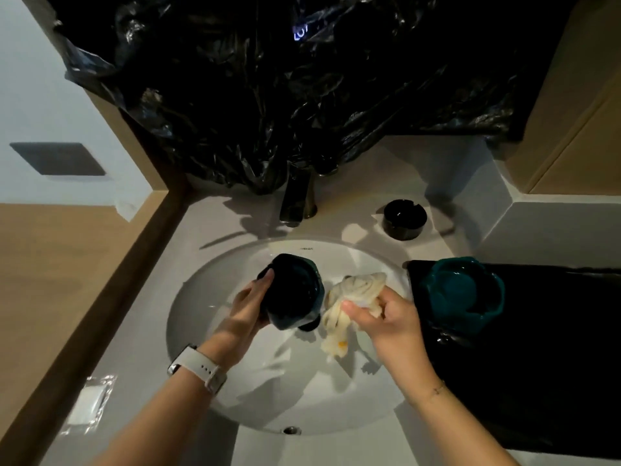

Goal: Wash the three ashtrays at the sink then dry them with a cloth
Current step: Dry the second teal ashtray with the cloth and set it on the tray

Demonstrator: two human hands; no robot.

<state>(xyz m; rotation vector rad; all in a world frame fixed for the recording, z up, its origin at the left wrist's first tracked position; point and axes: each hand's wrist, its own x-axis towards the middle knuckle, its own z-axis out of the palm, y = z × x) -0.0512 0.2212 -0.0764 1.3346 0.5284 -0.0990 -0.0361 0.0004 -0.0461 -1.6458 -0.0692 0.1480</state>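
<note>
Left hand [250, 306]: its grip grasps a dark teal ashtray [295, 292], fingers curled round the near side, thumb up by the rim; a white watch [198, 368] sits on the wrist
Held ashtray: above the sink [215, 284], over the left half of the basin; tilted on edge, its open side turned toward the right; not touching the basin as far as the view shows
Right hand [386, 317]: its grip pinches a crumpled cream cloth [349, 304] between thumb and fingers; a thin bracelet shows on the wrist
Cloth: bunched just right of the held ashtray, whether touching it cannot be told; a loose tail hangs down into the basin with a small yellow mark near its end
Second teal ashtray [462, 290]: upright, scalloped rim, open side up; standing on a black sheet [537, 348] to the right of the sink, near that sheet's left edge
Black ashtray [405, 218]: round, notched rim, upright on the pale tabletop [141, 381]; behind the sink and right of the tap [295, 203], well apart from both hands
Tap: dark metal, at the back centre of the basin; whether water runs cannot be told
Sink: white oval bowl set in the tabletop; overflow hole at the near edge
Black plastic [268, 95]: crinkled sheeting hung over the wall behind the tap
Small clear packet [89, 403]: flat on the tabletop, near left, beside the wooden wall edge
</note>
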